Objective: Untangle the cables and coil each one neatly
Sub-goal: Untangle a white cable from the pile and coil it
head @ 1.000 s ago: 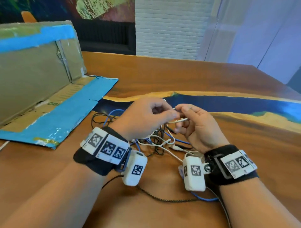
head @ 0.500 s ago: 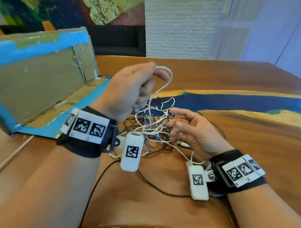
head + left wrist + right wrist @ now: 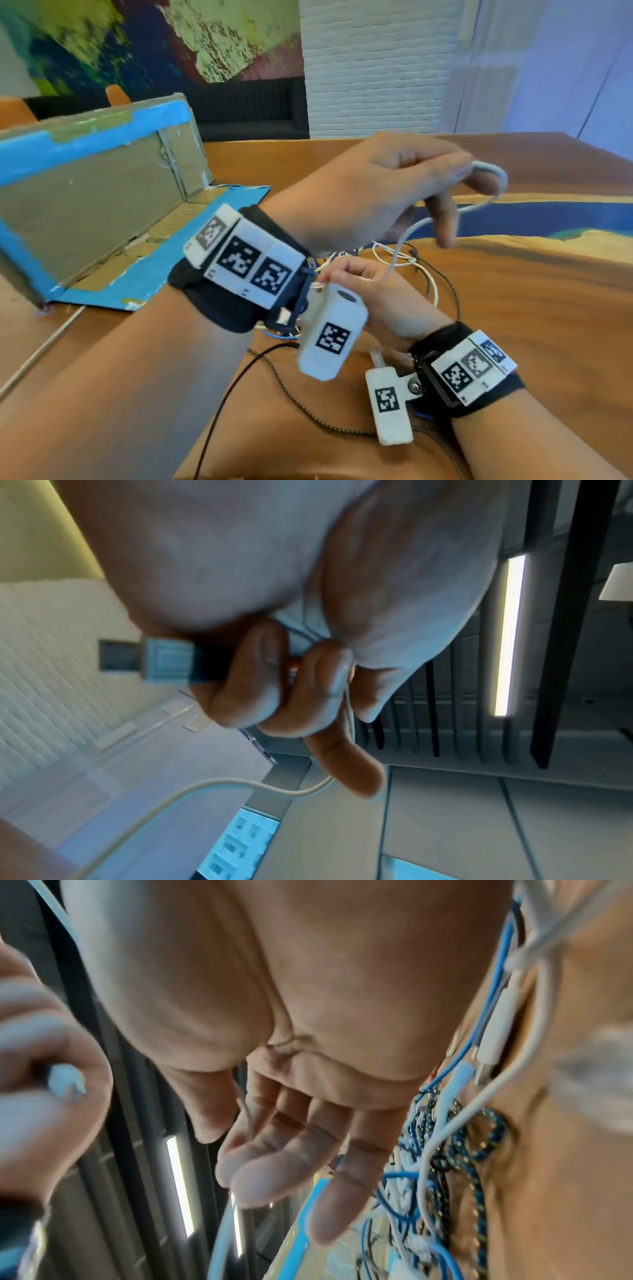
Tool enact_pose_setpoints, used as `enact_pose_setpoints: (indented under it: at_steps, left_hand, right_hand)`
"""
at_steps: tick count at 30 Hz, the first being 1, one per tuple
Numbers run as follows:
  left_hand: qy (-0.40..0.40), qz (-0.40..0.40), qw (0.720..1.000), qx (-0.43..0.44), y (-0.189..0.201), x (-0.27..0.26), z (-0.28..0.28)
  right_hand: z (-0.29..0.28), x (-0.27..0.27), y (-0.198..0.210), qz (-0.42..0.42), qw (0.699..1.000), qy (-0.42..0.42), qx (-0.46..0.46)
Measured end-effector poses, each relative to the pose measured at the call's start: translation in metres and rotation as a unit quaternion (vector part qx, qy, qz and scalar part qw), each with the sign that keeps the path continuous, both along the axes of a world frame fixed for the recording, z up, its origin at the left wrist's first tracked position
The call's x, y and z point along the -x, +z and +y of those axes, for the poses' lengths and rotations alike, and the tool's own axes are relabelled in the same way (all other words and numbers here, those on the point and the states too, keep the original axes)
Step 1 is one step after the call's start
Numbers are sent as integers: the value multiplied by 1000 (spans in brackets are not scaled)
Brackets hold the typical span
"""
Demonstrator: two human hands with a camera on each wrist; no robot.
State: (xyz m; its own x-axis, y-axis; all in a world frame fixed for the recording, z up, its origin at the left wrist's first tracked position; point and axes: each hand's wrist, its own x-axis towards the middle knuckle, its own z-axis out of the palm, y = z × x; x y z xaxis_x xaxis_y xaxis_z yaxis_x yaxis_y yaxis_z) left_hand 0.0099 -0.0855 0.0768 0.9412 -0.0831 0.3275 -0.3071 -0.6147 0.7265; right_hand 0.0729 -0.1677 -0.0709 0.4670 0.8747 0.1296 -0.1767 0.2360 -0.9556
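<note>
Wooden tabletop (image 3: 548, 308), brown, with a blue and yellow band across the far side. On it: tangle of white, blue and braided dark cables (image 3: 418, 270) near centre; one dark braided cable (image 3: 308, 407) trails toward the near edge. Blue-taped cardboard box (image 3: 102, 205) at left, flap lying flat.

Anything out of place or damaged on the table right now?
No damage shows. The cables remain one knot under the right hand, and only the white cable in the left hand is lifted.
</note>
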Motion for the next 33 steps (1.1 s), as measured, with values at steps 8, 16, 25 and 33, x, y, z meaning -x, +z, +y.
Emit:
enact_pose_setpoints:
  at_steps: [8,16,25,33]
  left_hand:
    - [116,68,983,-127,-42,14,58]
    - [115,225,937,-243,-85,22,72]
    - [222,-99,970,-30,3,-4,67]
    - [108,-181,973,-90,40,-19,8]
  right_hand:
    - [-14,-33,10,182,965,-124,-143]
    - [-25,-42,16,227,941,-147,-202]
    - [-12,-31,-6,151,987,-21,-48]
    - [-3,-32,-15,120,991,-26,-52]
